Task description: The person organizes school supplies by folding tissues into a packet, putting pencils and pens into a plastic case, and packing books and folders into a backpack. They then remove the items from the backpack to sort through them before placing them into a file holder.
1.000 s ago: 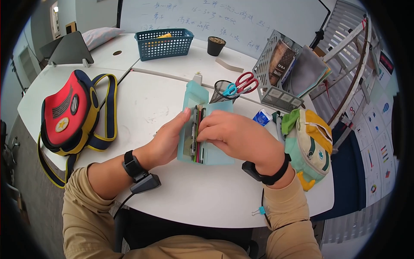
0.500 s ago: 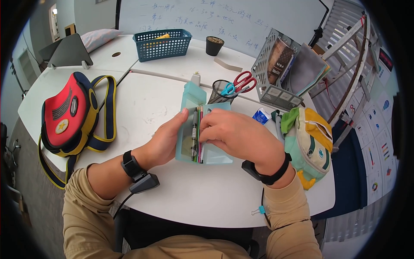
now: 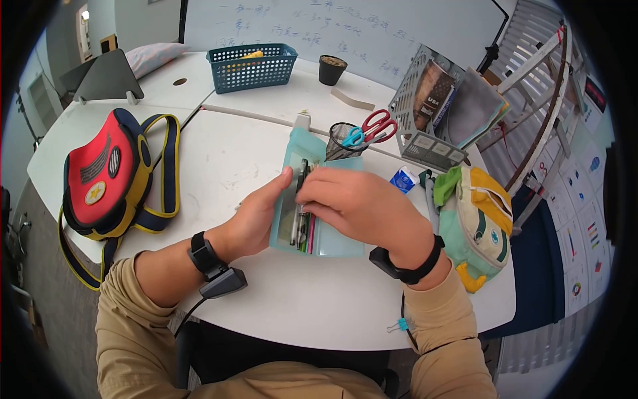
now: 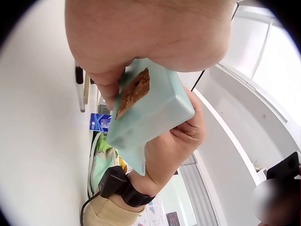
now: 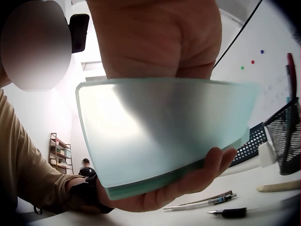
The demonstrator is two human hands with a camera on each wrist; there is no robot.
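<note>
A translucent light-blue pencil case [image 3: 339, 239] stands with its lid swung back, several pens and pencils lying lengthwise inside. My left hand [image 3: 254, 216] grips the case along its left side; the right wrist view shows those fingers [image 5: 214, 165] wrapped beneath it. Over the case, my right hand [image 3: 369, 206] has curled fingers and pinches a dark-topped pen [image 3: 294, 231], slanted above the others. A brown patch [image 4: 134, 92] marks the case's underside in the left wrist view. The case wall hides my right fingertips from the right wrist camera.
Loose pens [image 5: 228, 213] lie on the table under the case. Beyond it stands a mesh cup [image 3: 337, 141] holding scissors [image 3: 379, 125]. A red bag [image 3: 106, 176] sits left; a green-yellow plush bag [image 3: 473, 229], blue packet [image 3: 403, 179] and grey file rack [image 3: 432, 151] are right.
My right fingers have shifted slightly left across the pens, and the dark-topped pen now leans more and sits higher. My left hand keeps its grip on the case.
</note>
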